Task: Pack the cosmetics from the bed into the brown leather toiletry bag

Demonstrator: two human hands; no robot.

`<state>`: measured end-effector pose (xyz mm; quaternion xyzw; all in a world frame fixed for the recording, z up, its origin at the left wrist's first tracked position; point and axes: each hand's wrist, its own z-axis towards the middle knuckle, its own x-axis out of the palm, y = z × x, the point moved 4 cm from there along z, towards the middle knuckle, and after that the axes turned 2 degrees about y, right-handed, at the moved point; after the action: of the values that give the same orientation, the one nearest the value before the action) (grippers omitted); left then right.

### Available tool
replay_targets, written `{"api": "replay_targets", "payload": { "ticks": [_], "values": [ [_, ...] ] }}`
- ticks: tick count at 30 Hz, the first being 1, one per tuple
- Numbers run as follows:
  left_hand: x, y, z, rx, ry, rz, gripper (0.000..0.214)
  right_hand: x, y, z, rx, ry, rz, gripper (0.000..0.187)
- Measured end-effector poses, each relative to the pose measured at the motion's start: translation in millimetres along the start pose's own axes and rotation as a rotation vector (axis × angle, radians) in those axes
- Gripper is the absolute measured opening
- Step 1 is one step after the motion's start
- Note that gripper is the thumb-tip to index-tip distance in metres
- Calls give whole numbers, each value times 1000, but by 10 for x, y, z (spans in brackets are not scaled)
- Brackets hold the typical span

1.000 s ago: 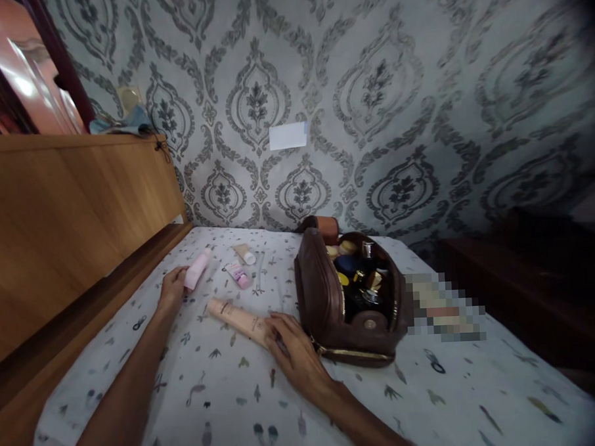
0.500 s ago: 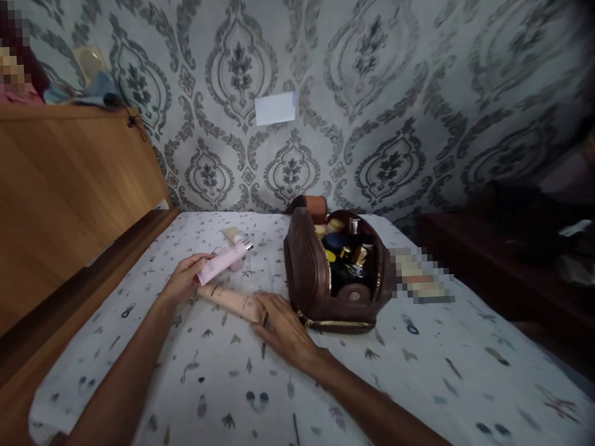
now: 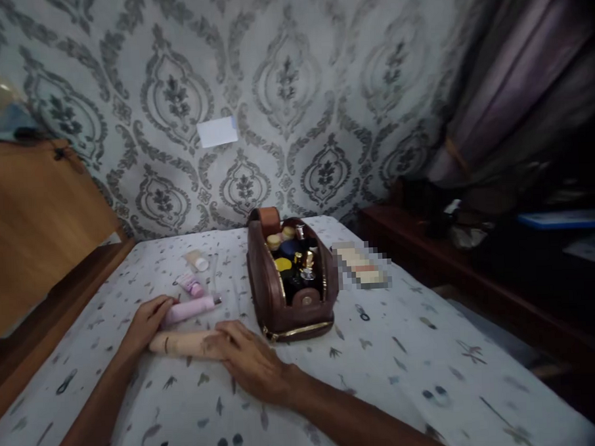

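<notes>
My left hand (image 3: pixel 147 325) is closed on the near end of a pink tube (image 3: pixel 190 309) with a silvery cap, low over the patterned sheet. Closer to me, a peach-coloured tube (image 3: pixel 182 344) lies on the sheet; the fingers of my right hand (image 3: pixel 254 363) are wrapped over its right end and hide it. Beyond the pink tube are a small pink-and-white tube (image 3: pixel 190 285) and a beige tube (image 3: pixel 196 260) with a white cap. A brown toiletry bag (image 3: pixel 264 283) stands unzipped to the right, with several bottles and jars inside.
The patterned sheet (image 3: pixel 295 394) covers the bed. A blurred-out flat item (image 3: pixel 361 265) lies right of the bag. A wooden headboard-like panel (image 3: pixel 35 215) rises at left. On the right, a dark red ledge (image 3: pixel 417 244) holds dark items. The wallpapered wall (image 3: pixel 291 72) closes off the back.
The view has turned right, so everything sits further left. The pink tube has come down flatter beside the small tubes. My right hand stays on the peach tube's end.
</notes>
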<state>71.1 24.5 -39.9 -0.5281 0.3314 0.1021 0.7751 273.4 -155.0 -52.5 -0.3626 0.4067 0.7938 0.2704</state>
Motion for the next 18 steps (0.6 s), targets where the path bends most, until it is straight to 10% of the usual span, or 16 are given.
{"api": "replay_targets", "payload": {
  "ticks": [13, 18],
  "values": [
    [35, -346, -103, 301, 45, 292, 29, -134, 64, -79, -28, -34, -106, 33],
    [77, -135, -232, 234, 75, 254, 27, -118, 130, -105, -144, -140, -289, 27]
  ]
}}
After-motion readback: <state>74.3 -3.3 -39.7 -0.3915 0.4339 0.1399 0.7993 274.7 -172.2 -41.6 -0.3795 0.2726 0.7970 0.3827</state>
